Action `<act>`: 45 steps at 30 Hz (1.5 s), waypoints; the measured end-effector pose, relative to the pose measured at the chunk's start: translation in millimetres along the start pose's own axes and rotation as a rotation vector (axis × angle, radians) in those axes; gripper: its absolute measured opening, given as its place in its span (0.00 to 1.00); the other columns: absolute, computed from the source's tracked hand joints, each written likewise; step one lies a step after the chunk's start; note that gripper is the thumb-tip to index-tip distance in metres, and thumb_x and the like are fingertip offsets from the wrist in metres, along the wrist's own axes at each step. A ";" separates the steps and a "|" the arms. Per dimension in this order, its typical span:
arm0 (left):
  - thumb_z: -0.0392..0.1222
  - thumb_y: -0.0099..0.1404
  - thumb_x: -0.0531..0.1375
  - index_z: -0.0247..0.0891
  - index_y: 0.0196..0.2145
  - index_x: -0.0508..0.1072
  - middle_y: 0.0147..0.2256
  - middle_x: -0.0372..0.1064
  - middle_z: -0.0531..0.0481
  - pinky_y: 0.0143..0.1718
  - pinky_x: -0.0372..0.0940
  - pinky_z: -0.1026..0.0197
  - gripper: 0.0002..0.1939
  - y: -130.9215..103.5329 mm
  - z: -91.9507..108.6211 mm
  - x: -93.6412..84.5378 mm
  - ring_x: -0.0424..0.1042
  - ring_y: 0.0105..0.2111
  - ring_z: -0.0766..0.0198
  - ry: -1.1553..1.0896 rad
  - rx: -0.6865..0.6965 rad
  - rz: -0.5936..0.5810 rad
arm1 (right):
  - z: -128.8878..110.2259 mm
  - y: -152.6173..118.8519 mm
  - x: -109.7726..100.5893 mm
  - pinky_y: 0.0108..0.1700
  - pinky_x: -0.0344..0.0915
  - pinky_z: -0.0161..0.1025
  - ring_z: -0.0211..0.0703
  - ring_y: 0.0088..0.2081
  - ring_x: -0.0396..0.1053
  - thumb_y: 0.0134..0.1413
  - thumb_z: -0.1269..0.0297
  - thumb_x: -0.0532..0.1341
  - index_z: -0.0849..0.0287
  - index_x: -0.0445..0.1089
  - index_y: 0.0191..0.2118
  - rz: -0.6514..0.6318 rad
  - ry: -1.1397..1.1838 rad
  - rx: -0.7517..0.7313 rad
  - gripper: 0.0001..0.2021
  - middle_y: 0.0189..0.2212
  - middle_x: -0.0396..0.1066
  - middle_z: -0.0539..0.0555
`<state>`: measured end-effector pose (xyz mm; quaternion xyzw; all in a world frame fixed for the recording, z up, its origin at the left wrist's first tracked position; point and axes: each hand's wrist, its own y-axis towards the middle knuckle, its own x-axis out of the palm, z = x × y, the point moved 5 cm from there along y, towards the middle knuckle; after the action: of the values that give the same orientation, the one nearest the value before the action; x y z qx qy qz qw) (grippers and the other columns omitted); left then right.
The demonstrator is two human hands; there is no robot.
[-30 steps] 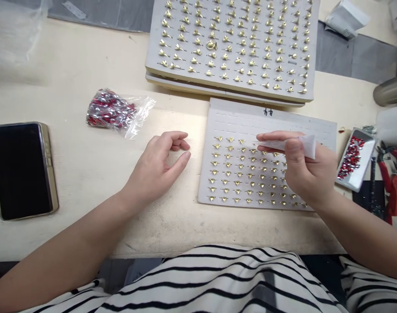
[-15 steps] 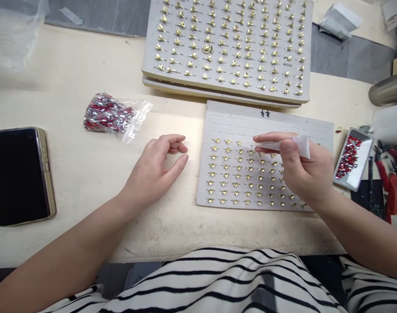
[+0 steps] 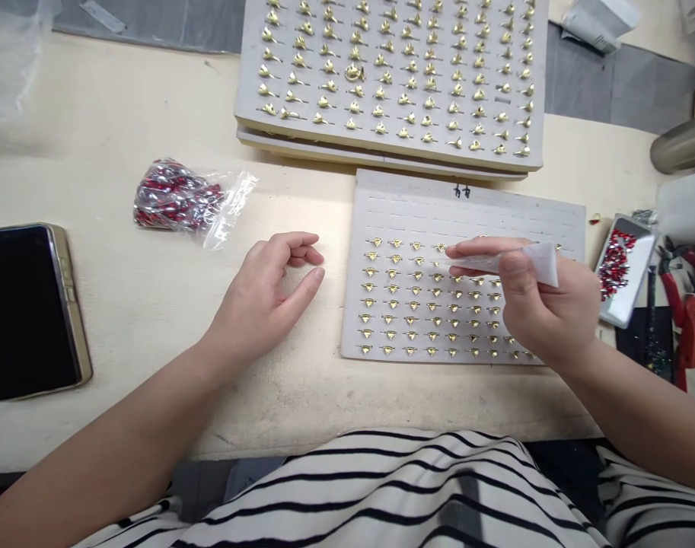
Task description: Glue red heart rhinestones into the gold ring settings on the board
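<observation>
My right hand [image 3: 544,304] grips a small white tube [image 3: 524,260], tip pointing left over the upper rows of a grey foam board [image 3: 467,209]. That board holds several rows of small gold settings [image 3: 416,304]. My left hand [image 3: 264,297] rests on the table just left of the board, fingers loosely curled and holding nothing. A larger foam board [image 3: 393,144], also filled with gold pieces, lies behind, stacked on another.
A clear bag of red stones [image 3: 179,194] lies left of the boards. A dark phone [image 3: 27,308] sits at the far left. At the right stand a small metal tray of red stones [image 3: 621,266] and red-handled pliers [image 3: 681,312].
The right hand with the tube has shifted slightly right along the top rows. The view has drifted a little. The left hand stays where it was.
</observation>
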<state>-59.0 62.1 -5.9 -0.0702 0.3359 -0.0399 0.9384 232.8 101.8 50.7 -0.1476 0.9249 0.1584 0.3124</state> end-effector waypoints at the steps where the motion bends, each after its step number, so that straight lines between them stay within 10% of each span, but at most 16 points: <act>1: 0.46 0.73 0.59 0.43 0.61 0.68 0.51 0.77 0.48 0.58 0.68 0.51 0.20 0.2 0.1 0.0 0.72 0.52 0.57 0.001 0.001 -0.001 | 0.7 -0.2 0.6 0.42 0.77 0.42 0.41 0.40 0.84 0.74 0.63 0.57 0.49 0.81 0.50 -0.007 -0.012 0.006 0.13 0.43 0.84 0.48; 45: 0.45 0.73 0.59 0.45 0.60 0.68 0.51 0.76 0.48 0.58 0.68 0.50 0.20 0.8 -1.2 -0.6 0.73 0.53 0.55 -0.004 -0.021 -0.009 | -3.3 -10.1 8.5 0.45 0.80 0.40 0.40 0.40 0.84 0.74 0.61 0.56 0.48 0.80 0.49 -0.075 -0.043 -0.012 0.13 0.45 0.85 0.49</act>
<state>-60.2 62.8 -6.6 -0.0814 0.3340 -0.0405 0.9382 228.4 89.9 45.8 -0.1808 0.9109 0.1554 0.3368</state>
